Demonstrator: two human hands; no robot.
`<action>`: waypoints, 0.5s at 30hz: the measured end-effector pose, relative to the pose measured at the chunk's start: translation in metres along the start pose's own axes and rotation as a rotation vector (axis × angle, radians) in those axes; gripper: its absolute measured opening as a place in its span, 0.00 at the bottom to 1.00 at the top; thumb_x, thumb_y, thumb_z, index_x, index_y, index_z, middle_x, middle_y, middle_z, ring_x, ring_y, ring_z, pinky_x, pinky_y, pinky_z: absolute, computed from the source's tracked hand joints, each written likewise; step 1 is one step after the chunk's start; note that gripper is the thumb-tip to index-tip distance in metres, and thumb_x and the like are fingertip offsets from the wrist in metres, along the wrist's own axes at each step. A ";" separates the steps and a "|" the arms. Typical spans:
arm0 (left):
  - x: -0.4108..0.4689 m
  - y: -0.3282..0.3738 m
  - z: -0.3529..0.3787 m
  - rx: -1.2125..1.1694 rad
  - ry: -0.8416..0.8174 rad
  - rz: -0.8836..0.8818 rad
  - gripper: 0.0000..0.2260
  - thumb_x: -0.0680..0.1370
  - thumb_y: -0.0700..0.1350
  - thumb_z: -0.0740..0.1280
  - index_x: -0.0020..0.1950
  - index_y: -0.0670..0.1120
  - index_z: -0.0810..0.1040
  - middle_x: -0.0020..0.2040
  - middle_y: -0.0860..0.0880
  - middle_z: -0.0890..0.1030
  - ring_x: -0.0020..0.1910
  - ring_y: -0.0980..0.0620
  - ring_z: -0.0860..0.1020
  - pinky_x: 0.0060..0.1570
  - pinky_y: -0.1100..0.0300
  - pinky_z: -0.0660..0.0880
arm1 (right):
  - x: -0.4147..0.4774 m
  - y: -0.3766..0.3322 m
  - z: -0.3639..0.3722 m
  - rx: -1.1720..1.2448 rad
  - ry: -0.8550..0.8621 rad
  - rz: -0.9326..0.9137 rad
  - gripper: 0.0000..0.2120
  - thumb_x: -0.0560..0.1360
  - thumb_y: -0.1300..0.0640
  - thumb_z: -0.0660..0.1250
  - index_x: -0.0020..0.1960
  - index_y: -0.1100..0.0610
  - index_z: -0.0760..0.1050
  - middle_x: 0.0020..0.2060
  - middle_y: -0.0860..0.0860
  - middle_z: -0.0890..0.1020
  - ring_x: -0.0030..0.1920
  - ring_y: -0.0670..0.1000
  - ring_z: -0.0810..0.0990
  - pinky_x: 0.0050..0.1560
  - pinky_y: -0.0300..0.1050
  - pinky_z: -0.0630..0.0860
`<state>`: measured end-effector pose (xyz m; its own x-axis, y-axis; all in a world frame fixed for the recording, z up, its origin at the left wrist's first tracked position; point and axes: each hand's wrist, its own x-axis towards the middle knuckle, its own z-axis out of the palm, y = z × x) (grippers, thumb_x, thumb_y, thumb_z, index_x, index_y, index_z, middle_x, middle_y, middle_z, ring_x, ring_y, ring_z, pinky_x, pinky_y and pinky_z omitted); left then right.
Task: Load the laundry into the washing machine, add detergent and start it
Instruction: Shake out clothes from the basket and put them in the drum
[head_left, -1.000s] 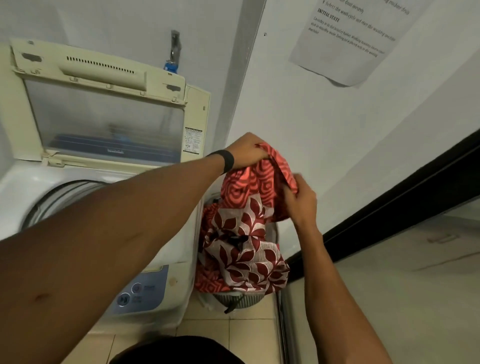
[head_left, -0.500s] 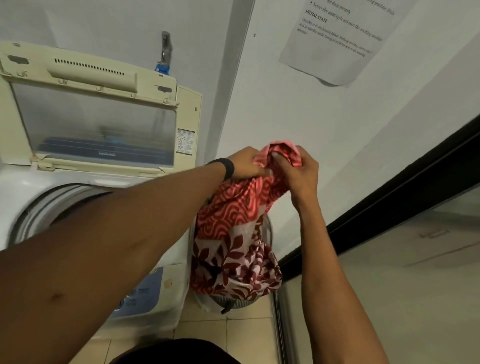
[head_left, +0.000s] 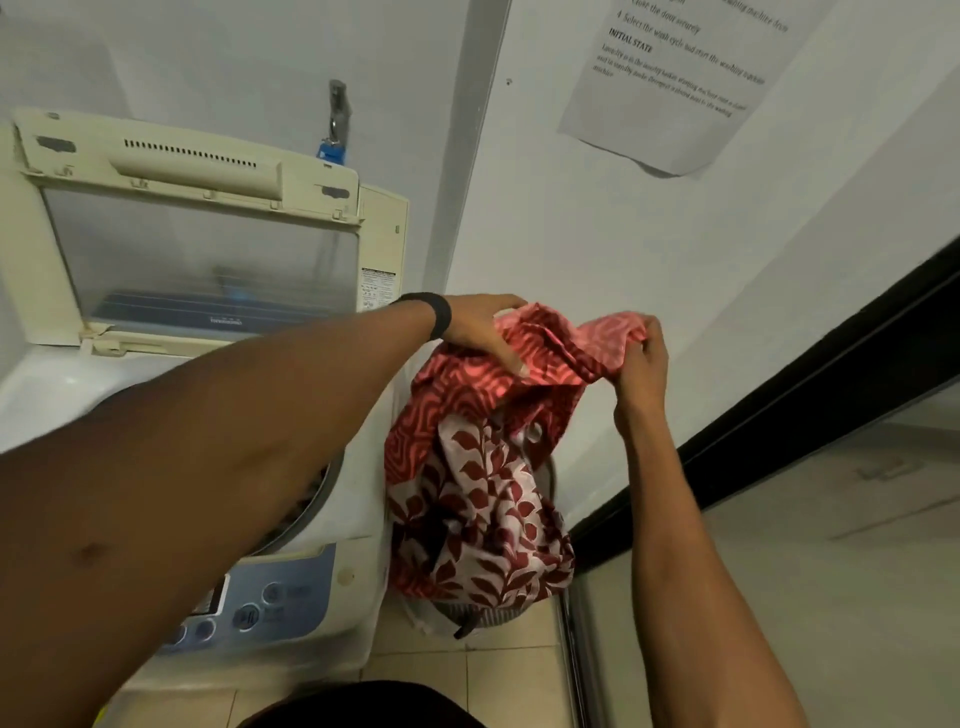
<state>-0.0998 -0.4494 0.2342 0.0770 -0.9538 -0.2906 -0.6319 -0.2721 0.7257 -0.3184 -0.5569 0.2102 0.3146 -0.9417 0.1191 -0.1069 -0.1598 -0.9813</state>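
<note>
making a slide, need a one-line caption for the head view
Left hand and right hand hold a red cloth over the basket beside the open washer.

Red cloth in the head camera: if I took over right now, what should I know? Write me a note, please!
Left hand: grips the top of the red patterned cloth.
Right hand: pinches the cloth's other top edge.
The cloth hangs over the laundry basket on the floor, right of the washing machine; the machine's lid stands open.
Done: lid open, cloth lifted.
Left: drop the cloth into the machine, add detergent (none in view), close the lid, start.
</note>
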 end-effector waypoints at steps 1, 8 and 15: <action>0.003 0.004 0.004 -0.017 -0.003 0.048 0.50 0.67 0.58 0.83 0.82 0.56 0.58 0.78 0.51 0.68 0.71 0.49 0.71 0.73 0.49 0.67 | 0.005 -0.015 0.003 -0.003 -0.029 -0.066 0.09 0.80 0.63 0.59 0.48 0.54 0.76 0.41 0.49 0.80 0.42 0.48 0.78 0.42 0.44 0.75; 0.023 0.028 0.013 -0.281 0.290 0.191 0.10 0.79 0.39 0.67 0.56 0.39 0.85 0.51 0.49 0.85 0.47 0.65 0.82 0.56 0.70 0.76 | 0.003 -0.038 0.026 -0.171 -0.036 -0.308 0.06 0.73 0.59 0.65 0.49 0.55 0.78 0.41 0.44 0.82 0.40 0.42 0.78 0.44 0.40 0.74; 0.030 0.009 0.015 -0.533 0.471 -0.002 0.20 0.77 0.57 0.63 0.59 0.45 0.84 0.56 0.46 0.85 0.55 0.48 0.82 0.63 0.52 0.77 | -0.037 0.062 0.036 -0.682 -0.367 -0.031 0.08 0.82 0.50 0.66 0.52 0.55 0.76 0.47 0.54 0.83 0.47 0.59 0.81 0.43 0.47 0.71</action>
<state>-0.1153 -0.4790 0.2226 0.4788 -0.8743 -0.0794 -0.1775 -0.1850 0.9666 -0.3025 -0.5208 0.1391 0.6067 -0.7944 -0.0291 -0.6123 -0.4436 -0.6545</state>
